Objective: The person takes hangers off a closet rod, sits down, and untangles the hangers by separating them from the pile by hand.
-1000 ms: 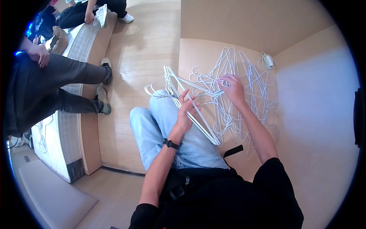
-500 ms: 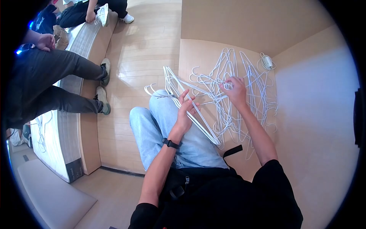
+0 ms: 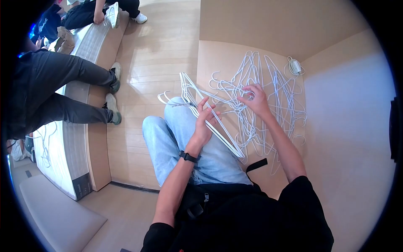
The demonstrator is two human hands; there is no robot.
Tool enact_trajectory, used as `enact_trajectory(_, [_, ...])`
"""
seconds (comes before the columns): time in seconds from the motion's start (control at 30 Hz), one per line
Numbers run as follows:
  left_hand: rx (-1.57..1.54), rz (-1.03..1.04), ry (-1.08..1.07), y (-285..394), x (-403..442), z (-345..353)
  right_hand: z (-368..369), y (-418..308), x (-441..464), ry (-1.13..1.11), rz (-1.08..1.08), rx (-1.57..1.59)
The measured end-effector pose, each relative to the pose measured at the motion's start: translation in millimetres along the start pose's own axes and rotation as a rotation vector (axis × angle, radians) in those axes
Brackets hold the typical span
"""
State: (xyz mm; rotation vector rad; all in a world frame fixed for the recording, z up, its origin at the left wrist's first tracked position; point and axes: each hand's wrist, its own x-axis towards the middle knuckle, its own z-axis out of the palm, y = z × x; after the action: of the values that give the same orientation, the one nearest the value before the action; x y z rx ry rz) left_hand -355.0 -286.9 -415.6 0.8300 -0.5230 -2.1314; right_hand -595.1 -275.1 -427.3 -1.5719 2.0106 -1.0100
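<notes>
Hangers (image 3: 242, 110) in a tangle on pale board (image 3: 216, 59), beside wall (image 3: 344, 113). Smaller bunch (image 3: 226, 142) across jeans (image 3: 210, 166), against left hand (image 3: 205, 126) with spread fingers. Right hand (image 3: 257, 102) over the tangle, fingers curled into a ring, grip impossible to tell. Beyond wood floor (image 3: 163, 35), mattress (image 3: 69, 147).

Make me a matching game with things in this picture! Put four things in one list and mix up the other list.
1. Heap of white wire hangers
2. Black wristband
3. White cable with a white block
4. Bare right hand

A. Coiled in a corner
B. Fingers curled, at the heap
C. Tangled on a pale wood-toned panel
D. Around the left wrist

Pairs: 1-C, 2-D, 3-A, 4-B
</notes>
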Motion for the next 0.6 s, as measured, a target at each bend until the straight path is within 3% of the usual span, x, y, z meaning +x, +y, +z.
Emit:
enact_trajectory(0.37, [-0.004,0.000,-0.004,-1.3,1.2,-2.0,-3.2,-11.9,19.5,-0.114,0.187,-0.131])
enact_trajectory(0.47, [-0.003,-0.002,0.003,-0.7,0.6,-1.5,-5.3,-16.1,17.7,-0.117,0.246,0.103])
enact_trajectory(0.6, [-0.003,-0.005,-0.002,0.5,-0.1,0.5,-15.4,-7.0,14.5,-0.167,0.107,0.391])
